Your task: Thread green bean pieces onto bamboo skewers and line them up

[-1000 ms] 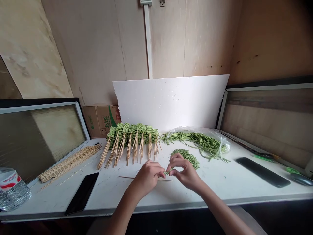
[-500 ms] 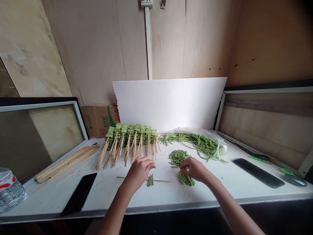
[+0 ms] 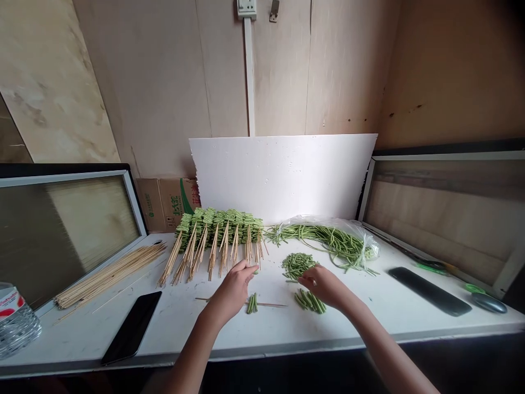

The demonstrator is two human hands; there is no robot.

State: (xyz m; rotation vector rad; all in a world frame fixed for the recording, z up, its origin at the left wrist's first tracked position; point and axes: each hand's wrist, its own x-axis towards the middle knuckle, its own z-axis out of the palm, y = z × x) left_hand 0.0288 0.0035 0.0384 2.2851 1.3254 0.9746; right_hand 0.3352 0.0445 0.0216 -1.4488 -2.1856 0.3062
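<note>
My left hand (image 3: 233, 290) is closed in a pinch above the counter, with a bit of green bean showing at the fingertips. Just below it, a few cut green bean pieces (image 3: 252, 302) lie side by side on a wooden skewer (image 3: 273, 305), which runs crosswise. My right hand (image 3: 324, 284) is pinched between a pile of short bean pieces (image 3: 298, 265) and a smaller row of bean pieces (image 3: 309, 301); what its fingers hold is hidden.
Stacked bean skewers (image 3: 221, 224) stand at the back, sticks pointing forward. Loose skewers (image 3: 110, 273), a black phone (image 3: 132, 328) and a water bottle (image 3: 18, 323) lie left. Long beans (image 3: 340, 241) in a plastic bag and a dark slab (image 3: 429, 290) are right.
The view has tilted slightly. Both hands stay nearly in place; my right hand has shifted a little left, its fingers still pinched by the bean piles.
</note>
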